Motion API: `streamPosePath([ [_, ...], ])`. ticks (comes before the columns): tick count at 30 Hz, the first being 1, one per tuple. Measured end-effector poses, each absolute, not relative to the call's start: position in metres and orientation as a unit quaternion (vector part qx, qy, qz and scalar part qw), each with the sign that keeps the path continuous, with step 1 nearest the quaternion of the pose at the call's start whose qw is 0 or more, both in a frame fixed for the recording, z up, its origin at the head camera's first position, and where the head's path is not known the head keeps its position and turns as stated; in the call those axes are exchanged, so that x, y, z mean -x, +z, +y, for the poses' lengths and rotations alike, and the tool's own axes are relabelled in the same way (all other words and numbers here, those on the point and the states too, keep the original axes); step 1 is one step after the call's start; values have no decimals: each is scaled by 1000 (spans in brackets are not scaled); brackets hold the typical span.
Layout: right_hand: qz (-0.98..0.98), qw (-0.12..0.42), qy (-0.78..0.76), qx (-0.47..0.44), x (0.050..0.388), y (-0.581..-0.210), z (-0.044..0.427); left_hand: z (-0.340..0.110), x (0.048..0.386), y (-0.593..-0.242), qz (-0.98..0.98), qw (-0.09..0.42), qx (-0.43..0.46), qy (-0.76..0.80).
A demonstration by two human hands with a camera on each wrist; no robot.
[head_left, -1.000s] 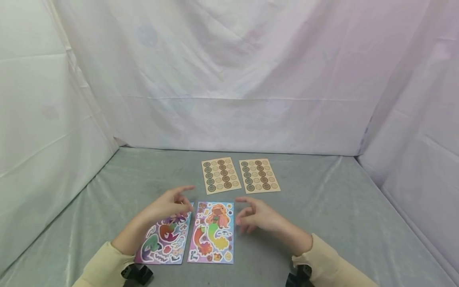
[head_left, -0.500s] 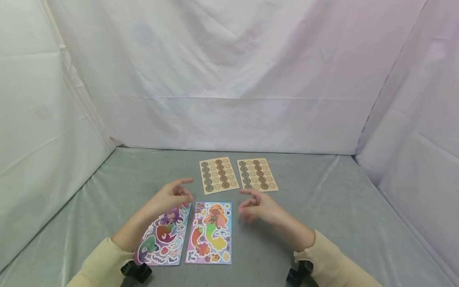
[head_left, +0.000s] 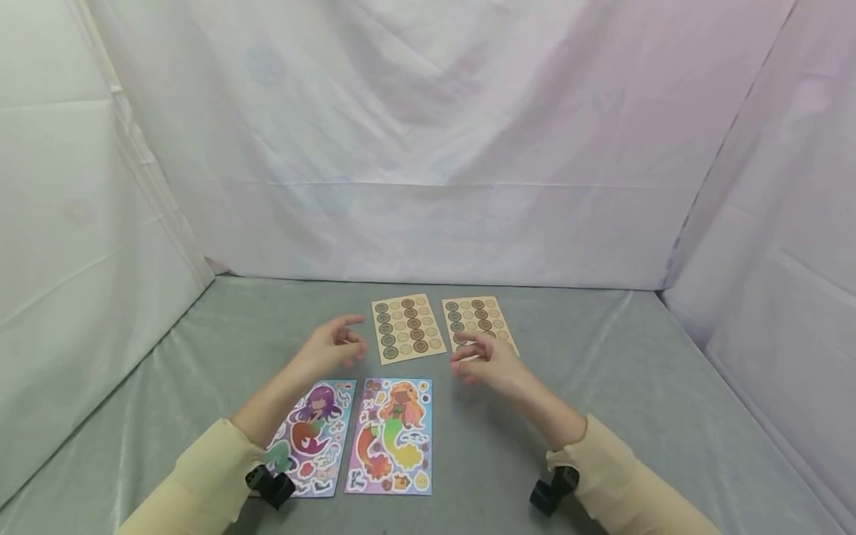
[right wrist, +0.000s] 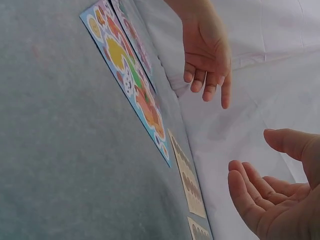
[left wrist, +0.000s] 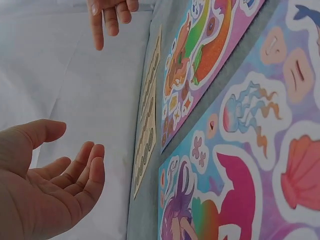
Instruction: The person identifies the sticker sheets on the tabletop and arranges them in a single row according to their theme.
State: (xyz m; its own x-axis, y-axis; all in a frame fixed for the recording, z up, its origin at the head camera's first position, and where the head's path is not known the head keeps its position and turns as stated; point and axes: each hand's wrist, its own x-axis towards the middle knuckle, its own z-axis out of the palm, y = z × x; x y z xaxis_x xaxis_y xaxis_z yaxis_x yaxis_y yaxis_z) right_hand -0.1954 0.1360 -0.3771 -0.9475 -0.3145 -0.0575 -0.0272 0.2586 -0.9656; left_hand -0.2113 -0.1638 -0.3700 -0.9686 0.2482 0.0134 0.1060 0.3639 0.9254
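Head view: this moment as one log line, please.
left hand: holding nothing; right hand: holding nothing, partly hiding right beige round-sticker sheet; left beige round-sticker sheet: uncovered; colourful mermaid sticker sheets: side by side, nearer person

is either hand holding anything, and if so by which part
Nothing is held: the left hand and right hand are both empty, above the gray table.

Smooth paper is seen in the mermaid sheets (head_left: 389, 437), matt paper in the tan sheets (head_left: 409, 329), soft-looking cloth over the tabletop (head_left: 669, 386).
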Motion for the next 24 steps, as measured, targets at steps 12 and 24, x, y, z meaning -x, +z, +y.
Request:
streamPosePath([
  [12, 796, 83, -593, 88, 213, -372, 132, -147, 226, -378, 844, 33, -66, 531],
  [24, 834, 58, -547, 49, 231, -373, 122, -136, 244, -377, 838, 27, -21, 544],
])
